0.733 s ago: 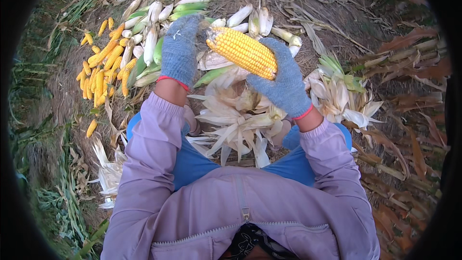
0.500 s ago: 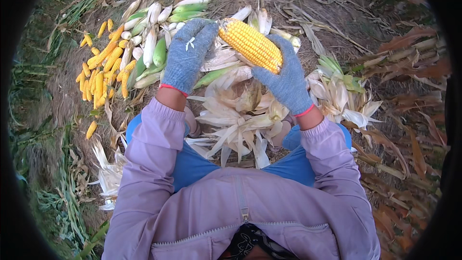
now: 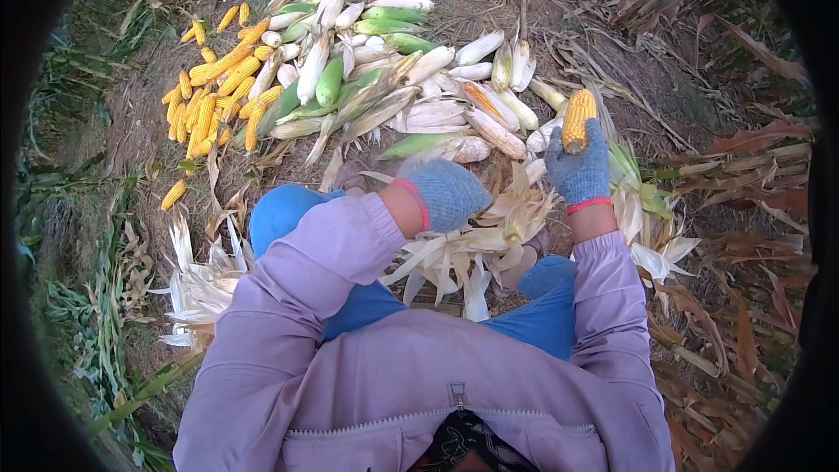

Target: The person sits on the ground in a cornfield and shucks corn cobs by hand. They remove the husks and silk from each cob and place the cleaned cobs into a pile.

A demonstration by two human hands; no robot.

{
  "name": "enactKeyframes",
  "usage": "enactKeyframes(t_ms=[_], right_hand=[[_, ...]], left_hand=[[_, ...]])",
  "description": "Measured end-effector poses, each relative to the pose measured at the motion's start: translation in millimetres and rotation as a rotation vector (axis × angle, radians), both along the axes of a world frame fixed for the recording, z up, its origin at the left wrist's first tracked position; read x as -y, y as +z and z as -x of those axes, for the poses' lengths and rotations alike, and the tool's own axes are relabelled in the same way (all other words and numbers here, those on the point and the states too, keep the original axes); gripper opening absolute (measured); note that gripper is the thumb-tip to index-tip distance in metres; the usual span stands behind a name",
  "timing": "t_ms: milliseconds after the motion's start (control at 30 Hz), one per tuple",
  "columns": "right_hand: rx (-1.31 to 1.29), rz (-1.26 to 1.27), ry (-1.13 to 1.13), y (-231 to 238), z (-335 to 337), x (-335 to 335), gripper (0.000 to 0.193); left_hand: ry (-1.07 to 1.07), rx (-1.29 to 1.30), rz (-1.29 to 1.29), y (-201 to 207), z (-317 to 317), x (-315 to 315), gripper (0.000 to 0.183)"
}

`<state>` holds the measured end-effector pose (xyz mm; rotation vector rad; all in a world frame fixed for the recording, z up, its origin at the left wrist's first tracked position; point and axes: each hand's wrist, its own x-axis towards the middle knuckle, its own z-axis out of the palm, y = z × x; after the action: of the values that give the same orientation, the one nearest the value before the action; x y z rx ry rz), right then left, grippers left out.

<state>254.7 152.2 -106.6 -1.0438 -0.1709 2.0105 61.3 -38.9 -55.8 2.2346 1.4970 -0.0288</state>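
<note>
In my right hand (image 3: 580, 170), gloved in grey-blue knit with a red cuff, a husked yellow corn cob (image 3: 578, 119) stands nearly upright, its tip pointing away from me. My left hand (image 3: 447, 196), in a matching glove, is lowered over a heap of pale loose husks (image 3: 463, 253) between my feet. Motion smears it, and its fingers are hidden from view. Beyond both hands lies a pile of unhusked corn ears (image 3: 384, 79), some green and some dry white. One ear in it shows a strip of yellow kernels.
Husked yellow cobs (image 3: 205, 114) are piled left of the unhusked ears, and a single cob (image 3: 174, 195) lies nearer me. More dry husks lie by my left knee (image 3: 205, 284) and beyond my right wrist (image 3: 642, 218). Brown stalks (image 3: 752, 175) cover the ground at right.
My right hand has moved right with the cob, turning it from sideways to nearly upright. My left hand has come away from the cob's end, down and to the right, over the loose husks.
</note>
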Motion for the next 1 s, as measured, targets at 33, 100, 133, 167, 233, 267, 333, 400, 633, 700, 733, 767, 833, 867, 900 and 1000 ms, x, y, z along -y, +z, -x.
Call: enactKeyframes(t_ms=[33, 100, 133, 167, 233, 267, 333, 400, 633, 700, 733, 767, 833, 867, 900, 1000], right_hand=[[0.011, -0.036, -0.046, -3.8, 0.2, -0.1, 0.042], [0.05, -0.07, 0.001, 5.4, 22.3, 8.5, 0.042], [0.069, -0.087, 0.015, 7.6, 33.8, 15.2, 0.042], [0.217, -0.246, 0.168, 20.5, 53.3, 31.9, 0.043], [0.257, -0.812, 0.554, 72.3, 88.0, 68.3, 0.058], [0.107, -0.951, 0.65, 95.4, 97.0, 81.4, 0.063], [-0.028, -1.205, 0.764, 124.7, 106.6, 104.4, 0.055], [0.158, -1.405, 0.87, 140.8, 102.7, 109.1, 0.039], [0.719, -2.142, 0.094, 106.4, 102.2, 47.0, 0.02], [0.923, -1.962, 0.18, 109.5, 82.8, 36.1, 0.021], [1.006, -1.868, 0.222, 112.4, 73.8, 31.7, 0.022], [1.171, -1.851, 0.257, 113.9, 62.9, 29.0, 0.022], [1.299, -1.779, 0.344, 120.0, 48.3, 28.0, 0.021], [1.364, -1.737, 0.381, 123.2, 39.4, 26.0, 0.02], [1.344, -1.716, 0.388, 121.4, 39.1, 24.2, 0.019], [1.238, -1.719, 0.35, 126.2, 35.2, 18.8, 0.018]], left_hand=[[-0.001, -0.014, 0.013, 0.7, -1.5, -0.9, 0.017], [0.019, 0.039, -0.074, -4.9, -0.8, 0.6, 0.013], [0.026, 0.022, -0.089, -7.2, 3.1, 0.8, 0.014], [0.025, 0.014, -0.1, -10.0, 3.6, -1.9, 0.015], [0.044, -0.005, -0.112, -16.1, 1.6, -5.3, 0.019], [0.054, -0.009, -0.121, -18.2, 1.1, -6.0, 0.021], [0.056, 0.058, -0.322, -31.8, 2.4, -4.7, 0.024], [0.042, 0.23, -0.708, -54.8, 7.7, 0.7, 0.025], [0.023, 0.235, -0.322, 39.3, 10.7, -9.5, 0.037], [0.07, 0.376, -0.42, 68.7, 15.0, -9.0, 0.034], [0.097, 0.472, -0.536, 78.3, 18.0, -7.9, 0.032], [0.122, 0.572, -0.65, 85.5, 20.0, -5.3, 0.031], [0.206, 0.575, -0.836, 90.4, 29.8, 3.1, 0.024], [0.273, 0.68, -0.829, 94.8, 32.8, 12.2, 0.018], [0.318, 0.68, -0.875, 97.1, 38.0, 19.1, 0.016], [0.447, 0.63, -0.823, 110.0, 31.3, 1.2, 0.015]])
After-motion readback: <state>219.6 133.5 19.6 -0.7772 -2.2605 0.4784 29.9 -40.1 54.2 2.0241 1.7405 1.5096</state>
